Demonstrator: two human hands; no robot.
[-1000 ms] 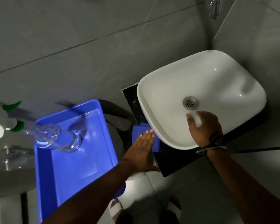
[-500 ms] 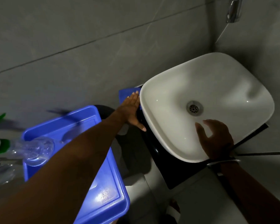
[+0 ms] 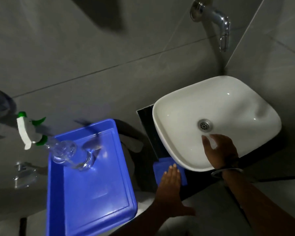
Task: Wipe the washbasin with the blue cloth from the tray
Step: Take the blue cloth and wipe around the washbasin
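Note:
The white washbasin point(image 3: 211, 99) sits on a black counter point(image 3: 147, 126) at the right. A folded blue cloth point(image 3: 162, 163) lies on the counter by the basin's front-left edge. My left hand point(image 3: 170, 189) presses flat on the cloth, fingers straight and together, and covers most of it. My right hand point(image 3: 220, 152) rests inside the basin near the front rim, just below the drain, with its fingers spread and nothing in it. The blue tray point(image 3: 92, 193) stands to the left of the counter.
A clear spray bottle point(image 3: 63, 150) with a white and green head lies across the tray's far corner. A chrome tap point(image 3: 216, 19) juts from the grey tiled wall above the basin. Another metal fitting point(image 3: 24, 174) is on the wall at the far left.
My left hand slid the blue cloth along the counter from the basin's far-left corner back to its front-left edge. My right hand stayed in the basin near the drain.

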